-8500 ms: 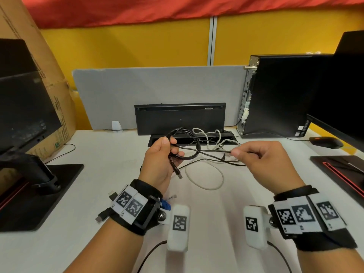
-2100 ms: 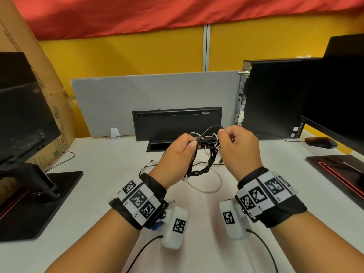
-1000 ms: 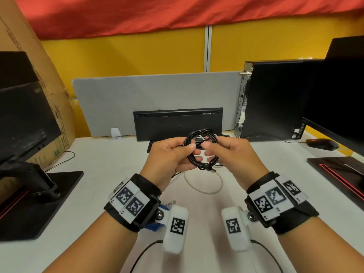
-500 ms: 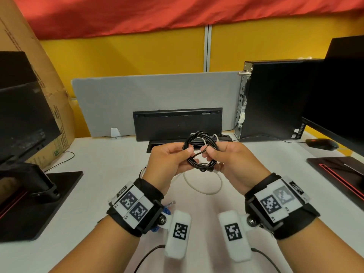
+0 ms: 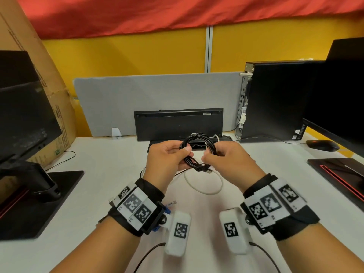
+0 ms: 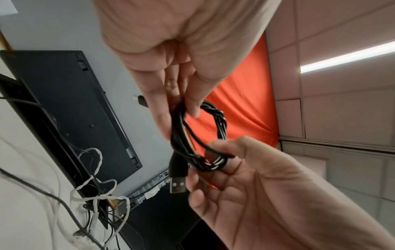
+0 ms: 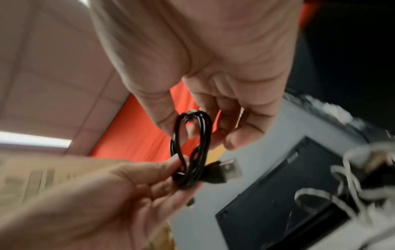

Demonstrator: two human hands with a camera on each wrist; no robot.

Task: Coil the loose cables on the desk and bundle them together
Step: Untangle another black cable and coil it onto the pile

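Note:
A black USB cable (image 5: 199,138), wound into a small coil, hangs above the white desk (image 5: 98,184) between both hands. My left hand (image 5: 185,151) pinches the coil's left side with thumb and fingers. On the other side my right hand (image 5: 206,157) pinches the lower right of the coil. In the left wrist view the coil (image 6: 221,126) shows twisted strands, with its USB plug (image 6: 177,184) sticking out below. The blurred right wrist view shows the same coil (image 7: 193,143) and plug (image 7: 226,170). A loose white cable (image 5: 203,189) lies looped on the desk under my hands.
A black keyboard (image 5: 178,123) stands on edge against a grey divider panel (image 5: 157,95), with tangled white cables (image 6: 96,194) at its foot. A computer tower (image 5: 275,99) and a mouse (image 5: 323,145) are at the right. Monitor stands (image 5: 39,194) flank the desk, and a cardboard box (image 5: 59,119) leans at the left.
The black cable, earlier stretched loose between my hands, is now a tight coil. Over the last second my hands stayed close together and the plug end came to hang below the coil.

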